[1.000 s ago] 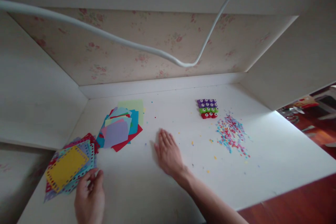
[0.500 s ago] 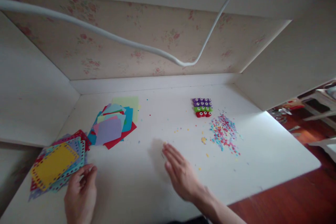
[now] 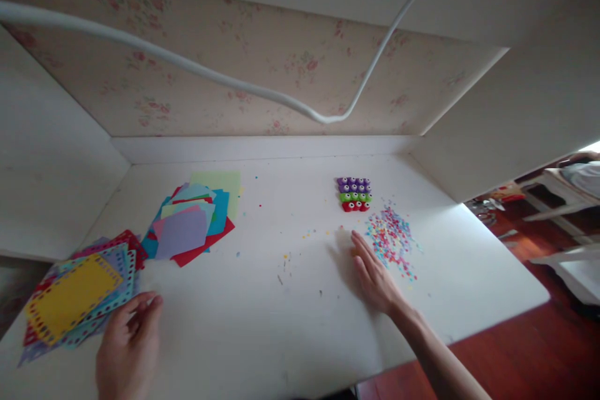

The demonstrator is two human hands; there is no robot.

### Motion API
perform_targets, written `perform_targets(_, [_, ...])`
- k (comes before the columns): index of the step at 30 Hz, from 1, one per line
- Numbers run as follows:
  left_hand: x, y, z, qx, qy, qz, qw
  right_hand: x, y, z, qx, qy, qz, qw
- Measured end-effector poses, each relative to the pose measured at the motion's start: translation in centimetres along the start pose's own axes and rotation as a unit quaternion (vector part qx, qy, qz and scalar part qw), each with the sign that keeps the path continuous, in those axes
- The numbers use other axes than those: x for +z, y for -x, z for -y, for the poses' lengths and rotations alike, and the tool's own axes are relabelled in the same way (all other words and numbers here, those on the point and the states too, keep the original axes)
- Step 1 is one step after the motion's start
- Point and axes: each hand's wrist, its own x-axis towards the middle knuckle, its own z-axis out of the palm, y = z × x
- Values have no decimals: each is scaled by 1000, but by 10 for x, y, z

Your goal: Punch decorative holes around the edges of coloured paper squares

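My right hand (image 3: pixel 377 275) rests edge-down on the white tabletop (image 3: pixel 225 325), fingers stretched out flat. It is just left of a pile of small colourful paper dots (image 3: pixel 391 234), with a few yellow bits near its fingertips. At the lower left, my left hand (image 3: pixel 129 344) is loosely curled, thumb and fingertips close together, with nothing visible in it. Beside it lies a stack of coloured paper cards with holes punched along their edges (image 3: pixel 77 297), a yellow one on top.
Plain coloured paper sheets (image 3: pixel 182 231) lie in a loose stack farther back. Purple, green and red pieces with eyes (image 3: pixel 355 194) stand in rows behind the dots. Dark and yellow specks dot the middle. A white cable (image 3: pixel 281 97) hangs across overhead.
My right hand has moved right and slightly away from me, toward the dot pile. Specks and dark crumbs now show where it was. My left hand stays curled by the punched cards.
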Motion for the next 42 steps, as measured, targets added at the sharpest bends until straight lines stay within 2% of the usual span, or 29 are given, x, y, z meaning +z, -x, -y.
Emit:
perform_targets(2, [0,1,-5,0,0,4,1000,-1,-7,10,5,-3,-15,1000])
perform_targets(5, [1,2,-8,3,-3,2,1000,16,-14,68,-34,-35,9,999])
perform_targets(9, [2,0,-6,17,-14,1,1000,59,-28,169,-135,-90,99,982])
perform_targets(11, [1,-1,-3,24,-21,7,999,83,-36,209,-201,-103,117,967])
perform_targets(13, [1,-1,-1,36,-24,9,999,107,-43,236,-265,-98,112,953])
perform_targets(15, [0,-1,1,47,-21,4,999,129,-47,250,-309,-77,108,942])
perform_targets(17, [1,-1,3,51,-14,-7,999,145,-50,255,-323,-47,107,939])
perform_targets(19, [1,-2,3,54,-10,-11,998,152,-52,252,-300,-19,102,948])
perform_targets(22, [1,-3,4,58,-9,1,998,144,-58,230,-219,17,91,971])
perform_targets(24, [1,-4,5,56,-11,11,998,129,-63,204,-147,43,81,985])
perform_targets(27, [2,-5,7,55,-19,23,998,100,-68,148,-24,81,56,995])
perform_targets(31, [3,-5,8,68,-19,28,997,64,-69,73,94,121,14,988])
perform_targets(33, [3,-4,8,74,-16,30,997,53,-68,52,130,123,-14,984])
perform_targets(34, [3,-4,8,75,-15,32,997,50,-67,49,133,119,-25,984])
perform_targets(36, [3,-3,7,75,-12,36,996,50,-66,57,113,102,-32,988])
perform_targets(39, [4,-3,7,79,-10,35,996,58,-65,97,58,60,-7,996])
perform_targets(42, [5,-3,8,93,-14,33,995,72,-67,146,-39,14,42,998])
